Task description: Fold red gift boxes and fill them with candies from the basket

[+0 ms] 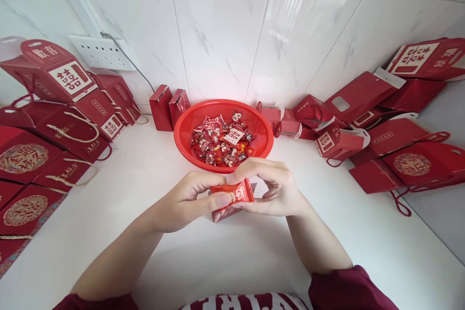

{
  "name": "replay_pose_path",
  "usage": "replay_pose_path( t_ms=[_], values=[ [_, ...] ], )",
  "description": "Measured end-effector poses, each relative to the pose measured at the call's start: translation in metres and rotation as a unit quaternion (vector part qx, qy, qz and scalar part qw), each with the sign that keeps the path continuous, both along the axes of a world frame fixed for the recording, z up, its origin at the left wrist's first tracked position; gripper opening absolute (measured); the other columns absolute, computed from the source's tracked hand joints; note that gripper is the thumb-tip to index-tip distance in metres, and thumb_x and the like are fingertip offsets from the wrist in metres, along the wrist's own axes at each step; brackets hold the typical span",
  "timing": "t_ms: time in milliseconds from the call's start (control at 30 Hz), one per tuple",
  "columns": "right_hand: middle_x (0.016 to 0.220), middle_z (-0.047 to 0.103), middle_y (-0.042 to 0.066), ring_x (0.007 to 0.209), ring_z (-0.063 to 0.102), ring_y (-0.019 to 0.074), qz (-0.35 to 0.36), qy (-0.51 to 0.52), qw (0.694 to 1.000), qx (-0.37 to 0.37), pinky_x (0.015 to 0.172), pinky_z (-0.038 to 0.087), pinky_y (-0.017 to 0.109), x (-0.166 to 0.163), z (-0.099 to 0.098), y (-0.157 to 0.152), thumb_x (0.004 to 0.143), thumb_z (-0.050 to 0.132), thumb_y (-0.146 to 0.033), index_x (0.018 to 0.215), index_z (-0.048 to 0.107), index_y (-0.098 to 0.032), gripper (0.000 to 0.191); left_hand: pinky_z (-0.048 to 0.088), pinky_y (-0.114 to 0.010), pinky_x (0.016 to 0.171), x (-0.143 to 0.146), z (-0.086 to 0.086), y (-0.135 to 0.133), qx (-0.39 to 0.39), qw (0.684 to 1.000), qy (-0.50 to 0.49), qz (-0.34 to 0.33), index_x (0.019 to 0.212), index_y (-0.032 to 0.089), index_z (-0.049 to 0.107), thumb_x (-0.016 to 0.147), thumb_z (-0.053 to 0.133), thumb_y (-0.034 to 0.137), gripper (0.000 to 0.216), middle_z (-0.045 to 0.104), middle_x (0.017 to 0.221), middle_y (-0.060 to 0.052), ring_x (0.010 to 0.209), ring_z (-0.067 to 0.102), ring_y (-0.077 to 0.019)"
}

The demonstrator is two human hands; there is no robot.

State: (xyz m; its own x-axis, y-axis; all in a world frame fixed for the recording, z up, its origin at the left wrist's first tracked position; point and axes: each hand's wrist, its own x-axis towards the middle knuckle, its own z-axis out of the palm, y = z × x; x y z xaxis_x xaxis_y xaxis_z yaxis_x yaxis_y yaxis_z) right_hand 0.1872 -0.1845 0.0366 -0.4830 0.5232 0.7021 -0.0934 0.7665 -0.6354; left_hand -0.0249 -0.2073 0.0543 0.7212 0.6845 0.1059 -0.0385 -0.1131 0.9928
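Observation:
A red wrapped candy (240, 193) with pale lettering is held up in front of me. My left hand (194, 199) pinches its left end, thumb across the front. At its right end, my right hand (274, 188) has its fingers curled around the wrapper's crimped edge. Directly below the candy is a small dark red box (225, 214), mostly hidden by both hands; whether its top is open I cannot tell. Just beyond my hands, a red plastic basket (178, 143) holds many wrapped candies (218, 143).
Red gift boxes (60, 70) with cord handles are stacked at the left, and more boxes (381, 101) at the right. Two small upright boxes (162, 107) stand by the tiled wall. A power strip (100, 53) with a cable (134, 65) is on the wall above the white table (119, 179).

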Motion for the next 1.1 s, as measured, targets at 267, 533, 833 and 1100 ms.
replay_pose_path(
  t_ms=[267, 533, 833, 1100],
  values=[
    [0.081, 0.072, 0.005, 0.067, 0.065, 0.0118, 0.025, 0.025, 0.999, 0.038, 0.060, 0.055, 0.022, -0.003, 0.001, 0.000, 0.080, 0.077, -0.019, 0.093, 0.067, -0.016, 0.017, 0.048, -0.024, 0.061, 0.002, -0.001, 0.000, -0.028, 1.000, 0.011, -0.010, 0.074, 0.014, 0.061, 0.096, 0.055, 0.037, 0.033, 0.061, 0.072, -0.005, 0.067, 0.056, -0.0142],
    [0.076, 0.070, 0.004, 0.067, 0.065, 0.0129, 0.023, 0.023, 0.997, 0.071, 0.060, 0.055, 0.024, -0.005, 0.002, -0.001, 0.083, 0.073, -0.021, 0.089, 0.063, -0.018, 0.012, 0.049, -0.023, 0.058, 0.002, -0.004, -0.002, -0.035, 0.999, 0.010, -0.018, 0.078, 0.013, 0.062, 0.095, 0.057, 0.038, 0.030, 0.057, 0.067, -0.003, 0.061, 0.054, -0.0123],
    [0.100, 0.069, 0.007, 0.086, 0.067, 0.0168, 0.021, -0.025, 0.999, -0.017, 0.074, 0.058, 0.031, 0.005, 0.002, 0.002, 0.079, 0.081, -0.031, 0.113, 0.060, -0.018, 0.042, 0.043, -0.023, 0.060, -0.004, -0.001, -0.001, 0.104, 0.992, 0.042, 0.057, 0.078, 0.014, 0.062, 0.097, 0.053, 0.028, 0.025, 0.058, 0.071, -0.002, 0.064, 0.052, -0.0119],
    [0.092, 0.067, 0.004, 0.078, 0.061, 0.0155, -0.052, -0.061, 0.996, 0.038, 0.070, 0.054, 0.031, 0.007, 0.000, 0.007, 0.078, 0.073, -0.016, 0.102, 0.063, -0.018, 0.026, 0.044, -0.026, 0.063, -0.001, -0.008, 0.004, 0.030, 0.995, 0.025, 0.091, 0.075, 0.014, 0.061, 0.099, 0.046, 0.034, 0.034, 0.057, 0.065, -0.002, 0.062, 0.053, -0.0136]
  ],
)
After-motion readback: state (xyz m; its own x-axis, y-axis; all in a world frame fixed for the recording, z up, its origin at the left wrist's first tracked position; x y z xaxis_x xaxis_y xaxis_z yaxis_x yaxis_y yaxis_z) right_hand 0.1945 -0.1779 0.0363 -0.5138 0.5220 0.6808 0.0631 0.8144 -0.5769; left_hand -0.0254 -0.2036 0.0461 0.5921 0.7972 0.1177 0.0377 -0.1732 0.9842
